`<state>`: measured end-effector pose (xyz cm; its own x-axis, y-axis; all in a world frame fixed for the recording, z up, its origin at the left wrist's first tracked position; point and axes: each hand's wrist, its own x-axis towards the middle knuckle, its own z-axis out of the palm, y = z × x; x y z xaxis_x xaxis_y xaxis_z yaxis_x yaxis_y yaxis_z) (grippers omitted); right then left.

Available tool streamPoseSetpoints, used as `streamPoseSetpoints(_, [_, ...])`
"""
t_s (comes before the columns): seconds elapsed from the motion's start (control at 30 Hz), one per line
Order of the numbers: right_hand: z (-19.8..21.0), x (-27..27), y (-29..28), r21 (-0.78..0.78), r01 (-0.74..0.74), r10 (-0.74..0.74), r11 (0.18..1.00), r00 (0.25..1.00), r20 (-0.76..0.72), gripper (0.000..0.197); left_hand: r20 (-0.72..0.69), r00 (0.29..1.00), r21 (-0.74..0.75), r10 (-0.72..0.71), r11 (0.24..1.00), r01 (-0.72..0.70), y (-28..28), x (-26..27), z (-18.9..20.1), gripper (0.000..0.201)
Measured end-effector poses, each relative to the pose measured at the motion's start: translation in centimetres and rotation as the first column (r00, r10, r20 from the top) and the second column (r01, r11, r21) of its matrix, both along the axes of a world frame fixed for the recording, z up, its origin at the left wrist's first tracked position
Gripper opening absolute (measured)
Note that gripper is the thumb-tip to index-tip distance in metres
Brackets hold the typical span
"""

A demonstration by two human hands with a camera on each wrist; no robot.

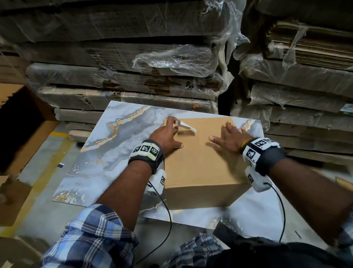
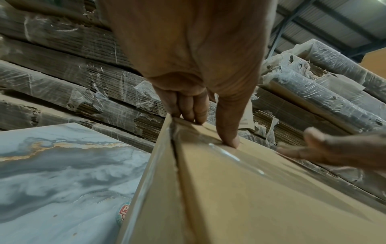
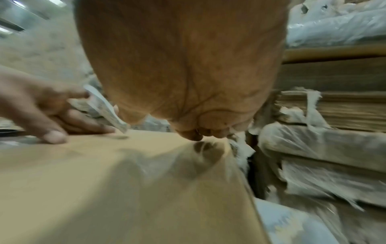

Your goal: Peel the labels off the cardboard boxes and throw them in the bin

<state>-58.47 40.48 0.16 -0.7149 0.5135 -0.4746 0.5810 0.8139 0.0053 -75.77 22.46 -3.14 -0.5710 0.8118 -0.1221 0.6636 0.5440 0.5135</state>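
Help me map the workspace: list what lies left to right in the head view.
Open carton → marble tile → left hand → label → right hand → wrapped cardboard stack.

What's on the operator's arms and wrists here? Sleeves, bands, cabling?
Blue-and-white plaid sleeves, rolled up. Dark band on each wrist with white blocks bearing black square markers: left wrist band, right wrist band. A white marked camera unit under each, trailing a black cable.
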Motion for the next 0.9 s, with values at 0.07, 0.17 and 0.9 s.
streamPoseSetpoints(0.07, [0.7,0.0,-2.3,-0.006,-0.156,0.155,0.988,0.986,-0.062,0.090,-0.003,1.000,0.002,-0.003,1.000,0.003,0.0,-0.2,0.0,0.070])
streamPoseSetpoints(0.17, [0.2,1.2,-6.7,-0.137,-0.480,0.477,0.867,0.877,-0.056,0.083,-0.011,1.000,0.007,-0.005,1.000,0.005,-0.1,-0.2,-0.1,0.072])
streamPoseSetpoints(0.9, [1.3,1.0,-5.6,-0.125,-0.376,0.369,0.918,0.926,-0.078,0.082,-0.007,1.000,-0.003,0.005,1.000,-0.005,0.0,-0.1,-0.1,0.073])
